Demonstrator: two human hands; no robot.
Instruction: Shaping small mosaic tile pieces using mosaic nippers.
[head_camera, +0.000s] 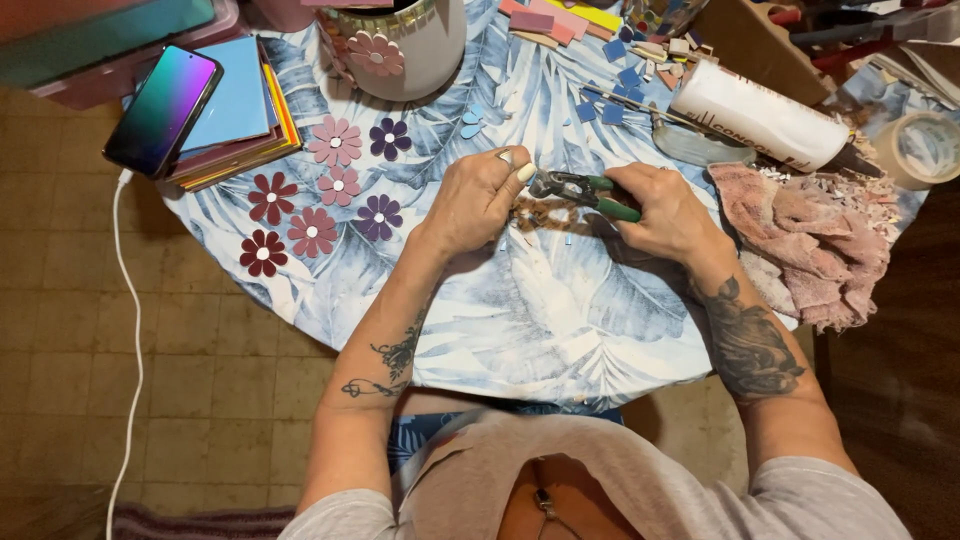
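Round table (520, 330) under a blue-and-white leaf-print cloth, work centred at its middle. Step in hand, by my reading: nipping a small tile piece to shape. Right hand (668, 212) is wrapped closed around the green handles of the tile nippers (585, 190), tool lying level above the cloth, head pointing toward the left hand. Left hand (480, 198) is pinched at the nipper head, thumb and forefinger together; whatever piece sits between them is too small to make out, so I cannot tell its colour or shape. A brownish smear or scatter of offcuts lies on the cloth directly beneath the tool. Judgement: the next squeeze calls for a steady pinch on the piece and a controlled bite, fingertips kept off the cutting edge. Count, large to small: one white pot (405, 45) at the far edge; one white cartridge tube (760, 115); one pink rag (810, 240); one tape roll (925, 148); one phone (163, 108) on a stack of coloured sheets (240, 120); seven finished flowers (312, 232) laid flat on the cloth, an eighth on the pot.
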